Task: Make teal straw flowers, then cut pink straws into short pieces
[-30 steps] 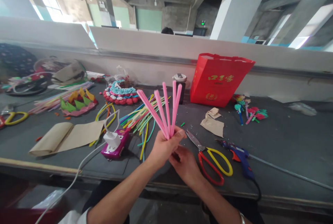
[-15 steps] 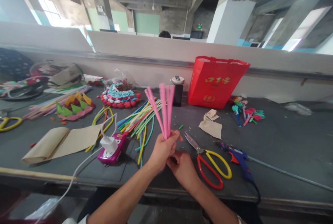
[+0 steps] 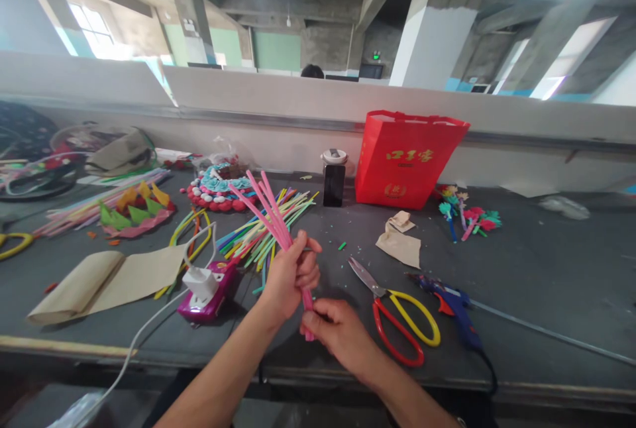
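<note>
A small bundle of pink pipe cleaners [image 3: 271, 206] slants up and to the left above the table, its upper ends fanned apart. My left hand [image 3: 292, 275] is closed around the middle of the bundle. Below it, my right hand [image 3: 340, 330] pinches the lower ends between thumb and fingers. Just right of my hands lie scissors [image 3: 381, 294] with one red and one yellow handle, blades apart. Behind my left hand a pile of coloured pipe cleaners [image 3: 293, 211] is spread on the table.
A blue glue gun [image 3: 460, 312] lies right of the scissors. A purple power strip [image 3: 209, 302] with a white plug stands at left, near a brown paper roll [image 3: 84, 282]. Further back are a phone [image 3: 334, 186], a red bag [image 3: 405, 163] and small pipe-cleaner flowers [image 3: 479, 221].
The pink bundle has tipped from nearly upright to leaning left. My left hand has shifted slightly left, and my right hand has moved down to the bundle's lower ends, which now show.
</note>
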`<action>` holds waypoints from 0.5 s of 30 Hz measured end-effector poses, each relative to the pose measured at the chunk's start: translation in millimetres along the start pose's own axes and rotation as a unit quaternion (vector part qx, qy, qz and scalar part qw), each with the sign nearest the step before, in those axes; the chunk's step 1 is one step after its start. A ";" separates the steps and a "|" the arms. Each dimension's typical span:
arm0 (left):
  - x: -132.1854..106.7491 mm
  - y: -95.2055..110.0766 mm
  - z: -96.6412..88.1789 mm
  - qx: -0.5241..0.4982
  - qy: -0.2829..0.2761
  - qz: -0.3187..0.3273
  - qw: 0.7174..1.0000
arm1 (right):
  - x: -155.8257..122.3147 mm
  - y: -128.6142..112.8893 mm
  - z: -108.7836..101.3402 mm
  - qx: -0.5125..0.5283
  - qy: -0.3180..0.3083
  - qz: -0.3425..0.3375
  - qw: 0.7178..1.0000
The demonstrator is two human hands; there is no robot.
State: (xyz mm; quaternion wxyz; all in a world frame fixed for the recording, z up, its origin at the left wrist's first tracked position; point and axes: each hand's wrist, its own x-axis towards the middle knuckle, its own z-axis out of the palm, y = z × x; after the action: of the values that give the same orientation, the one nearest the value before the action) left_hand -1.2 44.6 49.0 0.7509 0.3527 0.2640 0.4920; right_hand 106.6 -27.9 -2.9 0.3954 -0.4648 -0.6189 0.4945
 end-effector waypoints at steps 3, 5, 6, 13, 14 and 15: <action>6.3 7.0 -10.1 -0.039 -0.006 -0.001 0.999 | -0.5 -4.5 -2.2 0.063 -0.026 0.056 0.996; 11.2 13.5 -18.5 -0.056 -0.002 0.017 0.998 | 0.2 -5.7 -5.8 0.047 -0.031 0.056 0.997; 13.6 17.3 -22.9 -0.061 0.000 0.027 0.998 | 0.4 -6.0 -7.9 0.035 -0.034 0.051 0.998; 24.5 39.8 -47.4 -0.115 0.037 0.078 0.990 | -13.1 -14.9 -20.6 0.137 -0.108 0.153 0.973; 24.8 41.9 -49.0 -0.125 0.042 0.082 0.988 | -15.8 -16.5 -22.7 0.167 -0.115 0.167 0.965; 24.8 43.6 -50.0 -0.131 0.044 0.084 0.987 | -18.1 -17.8 -25.4 0.193 -0.118 0.175 0.958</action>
State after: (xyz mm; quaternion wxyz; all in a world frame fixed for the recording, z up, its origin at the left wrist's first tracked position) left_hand -53.2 92.6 51.6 0.7342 0.2506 0.1993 0.5987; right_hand 132.1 -40.6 19.1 0.3090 -0.4194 -0.4631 0.7170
